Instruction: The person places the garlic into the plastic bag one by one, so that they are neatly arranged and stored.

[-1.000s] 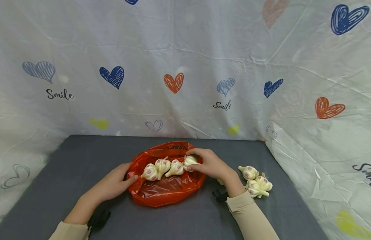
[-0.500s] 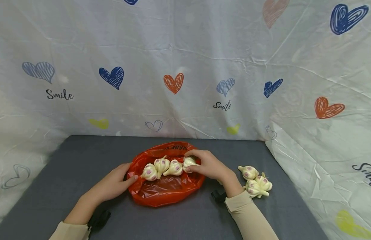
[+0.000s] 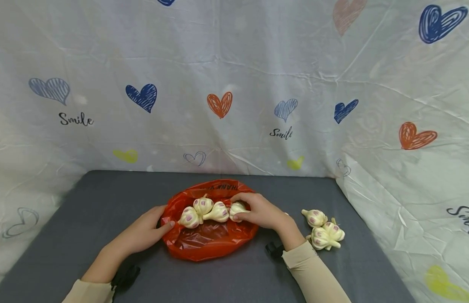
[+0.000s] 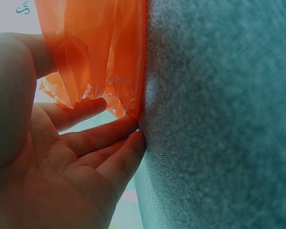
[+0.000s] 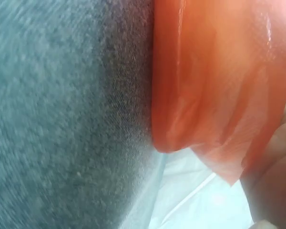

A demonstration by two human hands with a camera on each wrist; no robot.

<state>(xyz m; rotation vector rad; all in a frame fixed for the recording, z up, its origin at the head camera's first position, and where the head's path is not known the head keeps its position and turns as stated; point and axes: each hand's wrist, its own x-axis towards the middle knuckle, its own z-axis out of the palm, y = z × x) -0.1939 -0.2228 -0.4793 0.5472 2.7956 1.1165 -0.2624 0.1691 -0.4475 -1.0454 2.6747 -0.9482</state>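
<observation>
An open red plastic bag (image 3: 198,253) lies on the table. My left hand (image 3: 143,233) pinches its left rim, thumb over the edge inside and fingers outside; the left wrist view shows those fingers (image 4: 102,136) against the crinkled plastic. Inside the bag, my right hand (image 3: 262,211) holds a garlic bulb (image 3: 238,210) between thumb and fingers, partly covering it. Three more garlic bulbs sit to its left in a row: a near one (image 3: 218,212), a middle one (image 3: 203,205) and a far-left one (image 3: 189,218). In the right wrist view, the bag (image 5: 214,90) hides the held bulb.
Several loose garlic bulbs (image 3: 322,238) lie clustered on the dark grey table (image 3: 204,282) to the right, beyond my right wrist. A white curtain (image 3: 249,71) printed with hearts stands behind the table and along its sides.
My right hand has moved slightly left and toward me with its garlic bulb. The neighbouring bulbs have shifted a little left. My left hand stays at the bag's rim.
</observation>
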